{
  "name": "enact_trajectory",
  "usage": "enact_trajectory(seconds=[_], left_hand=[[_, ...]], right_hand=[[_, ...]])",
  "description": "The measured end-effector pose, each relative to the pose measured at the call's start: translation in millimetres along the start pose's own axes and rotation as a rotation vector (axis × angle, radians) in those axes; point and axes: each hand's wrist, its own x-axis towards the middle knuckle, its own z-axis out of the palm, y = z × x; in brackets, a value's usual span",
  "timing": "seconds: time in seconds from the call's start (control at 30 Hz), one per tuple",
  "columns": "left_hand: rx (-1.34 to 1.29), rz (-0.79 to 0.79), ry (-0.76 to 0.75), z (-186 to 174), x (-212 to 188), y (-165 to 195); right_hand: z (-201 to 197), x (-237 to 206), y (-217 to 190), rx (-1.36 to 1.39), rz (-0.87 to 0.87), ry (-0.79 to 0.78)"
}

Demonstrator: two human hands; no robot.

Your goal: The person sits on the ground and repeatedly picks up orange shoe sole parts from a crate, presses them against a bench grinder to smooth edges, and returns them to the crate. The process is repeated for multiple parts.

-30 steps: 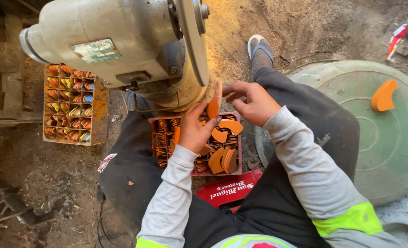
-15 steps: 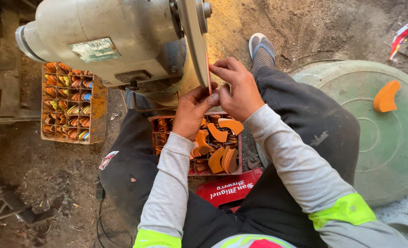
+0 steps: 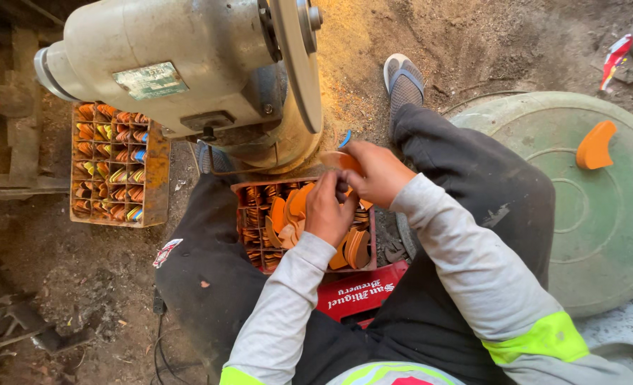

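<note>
Under the grey bench grinder (image 3: 188, 78), at the lower edge of its thin spinning disc (image 3: 298, 71), both hands meet over a crate of orange curved pieces (image 3: 288, 214) wedged between the person's knees. The right hand (image 3: 377, 171) pinches 1 orange piece (image 3: 345, 160) between thumb and curled fingers, just below the disc. The left hand (image 3: 327, 210) has its fingers bent and pressed together, its tips touching the same piece from below. A 2nd crate (image 3: 117, 167), packed with sorted pieces, stands on the dirt to the left. Well apart on the right, 1 orange piece (image 3: 595, 145) lies on a round green lid (image 3: 601, 228).
</note>
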Motion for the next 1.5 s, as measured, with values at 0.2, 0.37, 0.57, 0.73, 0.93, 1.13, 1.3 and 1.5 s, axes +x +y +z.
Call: enact_trajectory(seconds=[0.2,0.37,0.57,0.73,0.93,1.13,1.3,1.5], left_hand=[[0.268,0.003,0.093,-35,3,10],[0.116,0.070,0.009,-26,16,4],[-0.673,-0.424,-0.188,-22,41,-6],[-0.991,-0.517,-0.176,-36,58,-5],[-1.077,-0.499,-0.200,-38,62,-13],[-0.862,-0.540,-0.216,-24,35,-35],[-0.291,-0.409,-0.135,-19,28,-35],[-0.803,-0.532,-0.189,-28,50,-19]], right_hand=[[-34,5,-7,0.067,0.155,0.064],[-42,13,-20,0.193,0.244,0.058],[-43,18,-32,0.673,0.099,0.107],[-32,35,-39,0.065,-0.199,0.297],[-17,42,-28,0.023,-0.222,0.357],[-13,28,6,-0.065,-0.205,0.084],[-23,20,16,0.289,0.103,-0.172],[-27,22,-19,0.157,-0.108,0.177]])
